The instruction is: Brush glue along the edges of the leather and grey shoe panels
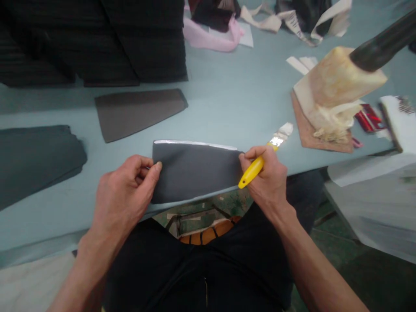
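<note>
A dark grey tapered panel (pixel 196 171) lies at the front edge of the table, with a white glue-like strip along its far edge. My left hand (pixel 128 186) pinches the panel's wide left end between thumb and fingers. At the narrow right end, the fingertips of my right hand (pixel 268 177) touch the panel's corner. That same hand grips a brush (pixel 251 172) by its yellow handle, its white-coated bristles pointing up and to the right. Beyond the panel rests a brownish-grey piece (pixel 141 113) of similar shape.
Tall black stacks (pixel 156 43) stand at the back left. Overlapping dark green-grey pieces (pixel 35 160) lie at the left. To the right, a glue-crusted container (pixel 338 82) holding a dark handle sits on a brown board (pixel 302 125). Pink cloth (pixel 208 37) and pale strips (pixel 264 19) lie at the back.
</note>
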`<state>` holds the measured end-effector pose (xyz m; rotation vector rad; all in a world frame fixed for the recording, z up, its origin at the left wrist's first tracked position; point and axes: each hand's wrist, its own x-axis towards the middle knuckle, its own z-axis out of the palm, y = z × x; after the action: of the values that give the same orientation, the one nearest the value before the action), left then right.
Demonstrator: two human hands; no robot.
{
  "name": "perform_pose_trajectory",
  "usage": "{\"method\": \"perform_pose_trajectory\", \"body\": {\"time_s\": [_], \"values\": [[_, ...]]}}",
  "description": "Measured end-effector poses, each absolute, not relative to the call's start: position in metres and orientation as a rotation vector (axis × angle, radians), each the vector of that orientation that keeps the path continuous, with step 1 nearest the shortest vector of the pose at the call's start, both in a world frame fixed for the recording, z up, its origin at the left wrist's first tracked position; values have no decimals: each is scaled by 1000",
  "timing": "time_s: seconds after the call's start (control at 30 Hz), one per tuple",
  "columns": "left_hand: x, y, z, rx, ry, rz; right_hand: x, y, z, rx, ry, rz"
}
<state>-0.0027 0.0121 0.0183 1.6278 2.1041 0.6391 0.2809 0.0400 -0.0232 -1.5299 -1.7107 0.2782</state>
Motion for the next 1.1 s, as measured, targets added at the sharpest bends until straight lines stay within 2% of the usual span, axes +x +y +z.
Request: {"method": "perform_pose_trajectory", "body": {"time_s": [0.47,0.83,1.1], "values": [[-5,16,19,1568,2179,545,286,41,-16,-1566,-1737,376],[-6,9,12,1717,2207,591,288,38,-25,-1547,-1739,180],[-6,5,9,1919,2174,566,287,37,-23,-1569,-1746,180]]}}
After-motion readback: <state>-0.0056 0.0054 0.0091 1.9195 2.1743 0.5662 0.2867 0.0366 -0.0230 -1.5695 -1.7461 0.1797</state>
